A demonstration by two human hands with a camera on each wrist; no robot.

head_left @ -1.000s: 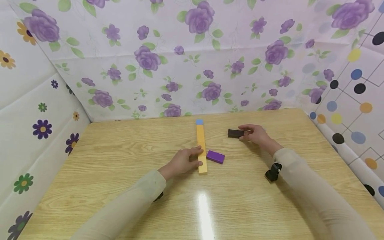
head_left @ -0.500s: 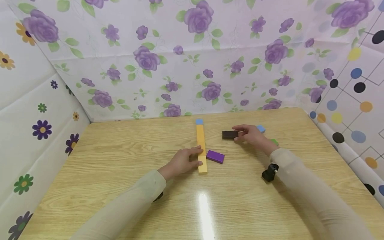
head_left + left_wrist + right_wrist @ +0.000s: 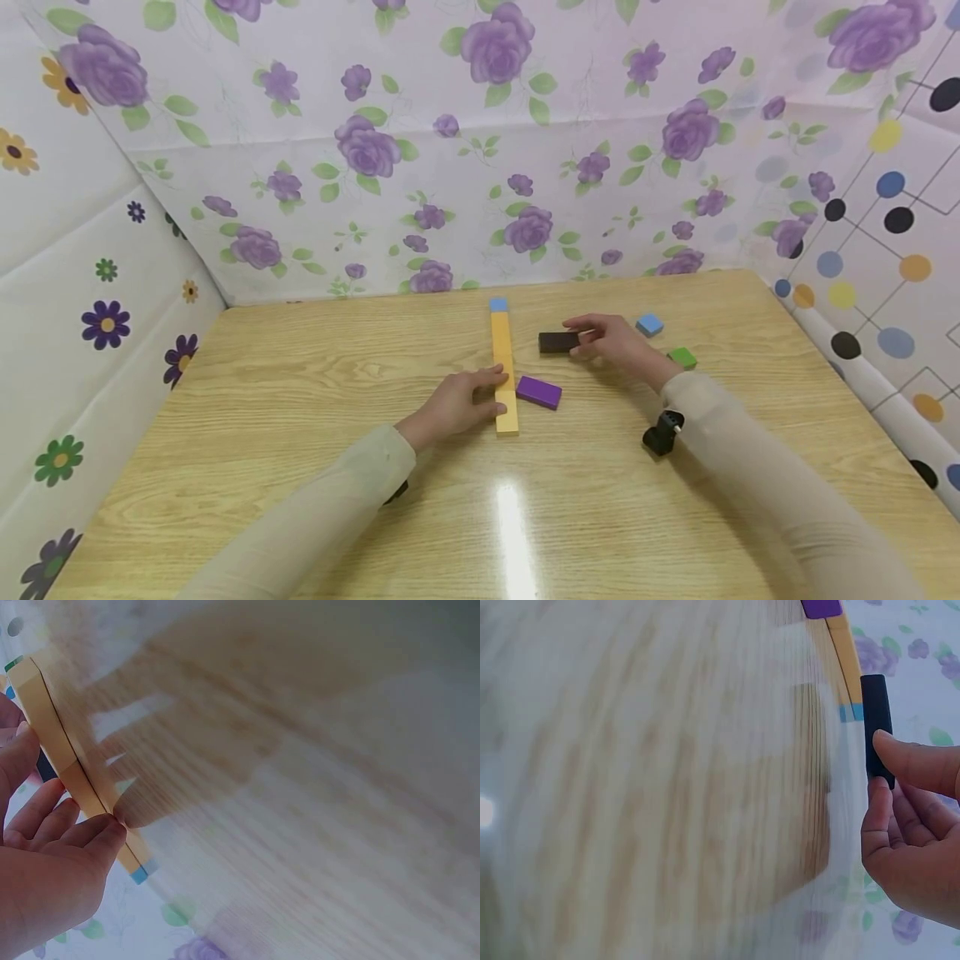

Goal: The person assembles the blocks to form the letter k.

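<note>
A row of blocks lies on the table: a blue end block point(image 3: 498, 305), an orange stretch point(image 3: 502, 342) and a light yellow block point(image 3: 507, 417) at the near end. My left hand point(image 3: 457, 402) touches this row with thumb and fingertips, fingers extended; the left wrist view shows the fingertips against the orange side point(image 3: 64, 742). A purple block point(image 3: 538, 392) sits just right of the row, skewed. My right hand point(image 3: 618, 342) pinches one end of a black block point(image 3: 558, 342) between thumb and fingers, to the right of the row. The black block point(image 3: 877, 724) appears upright in the right wrist view.
A small blue block point(image 3: 649, 325) and a green block point(image 3: 682, 358) lie behind and beside the right wrist. The wooden table point(image 3: 337, 358) meets a flower-printed cloth point(image 3: 405, 208) at its far edge. Both wrists carry small black cameras.
My right hand has carried the black block leftward, closer to the row. The small blue and green blocks have come into view behind it. My left hand has stayed in place.
</note>
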